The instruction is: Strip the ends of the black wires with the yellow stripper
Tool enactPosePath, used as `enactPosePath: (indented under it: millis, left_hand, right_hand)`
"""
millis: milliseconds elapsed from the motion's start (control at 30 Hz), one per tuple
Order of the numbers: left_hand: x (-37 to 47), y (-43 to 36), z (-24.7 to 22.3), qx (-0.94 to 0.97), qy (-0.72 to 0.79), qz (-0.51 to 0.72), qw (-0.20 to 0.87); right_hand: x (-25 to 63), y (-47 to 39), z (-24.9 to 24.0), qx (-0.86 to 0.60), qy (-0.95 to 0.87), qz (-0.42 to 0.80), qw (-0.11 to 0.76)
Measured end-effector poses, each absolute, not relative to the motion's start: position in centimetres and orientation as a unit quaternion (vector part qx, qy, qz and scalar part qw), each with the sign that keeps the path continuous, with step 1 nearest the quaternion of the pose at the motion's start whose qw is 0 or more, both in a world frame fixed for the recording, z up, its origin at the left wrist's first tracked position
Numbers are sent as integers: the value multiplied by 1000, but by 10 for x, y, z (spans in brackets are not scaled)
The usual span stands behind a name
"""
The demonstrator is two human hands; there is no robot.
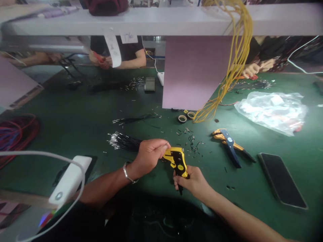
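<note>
- The right hand point(193, 181) is wrapped around the handles of a yellow wire stripper point(177, 161), low over the green bench point(75, 124).
- The left hand point(150, 155) pinches at the stripper's head.
- A black wire bundle point(123, 141) lies just behind.
- A second stripper point(230, 143) and a phone point(281, 179) lie right.

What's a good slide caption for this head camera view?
Right hand grips a yellow wire stripper while left hand pinches at its head, above a green table.
</note>
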State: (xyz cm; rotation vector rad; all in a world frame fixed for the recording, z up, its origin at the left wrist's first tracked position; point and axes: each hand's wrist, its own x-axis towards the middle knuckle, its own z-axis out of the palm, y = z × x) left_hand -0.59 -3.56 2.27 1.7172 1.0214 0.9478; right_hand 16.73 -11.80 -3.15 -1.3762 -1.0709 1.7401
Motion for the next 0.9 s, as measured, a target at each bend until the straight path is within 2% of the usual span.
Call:
enactPosePath:
  millis: [133,233,333,500,633,900]
  left_hand:
    - [-6,-24,13,578,419,394,580]
    - [-4,-23,10,552,414,401,602]
    - [-1,-32,14,612,416,386,551]
    - [7,-54,24,749,365,390,392]
    - [9,-60,25,782,319,408,347]
    - [-6,-28,22,589,423,416,549]
  right_hand:
    - [165,-120,-32,-537,-418,652,334]
    - [164,-118,-32,-540,-398,657,345]
    - [164,-115,-33,-535,-356,680,353]
    - [164,-115,-36,-517,-377,682,354]
    - [164,-118,-39,-508,-402,675,353]
    - [166,-117,-28,-526,-416,653,353]
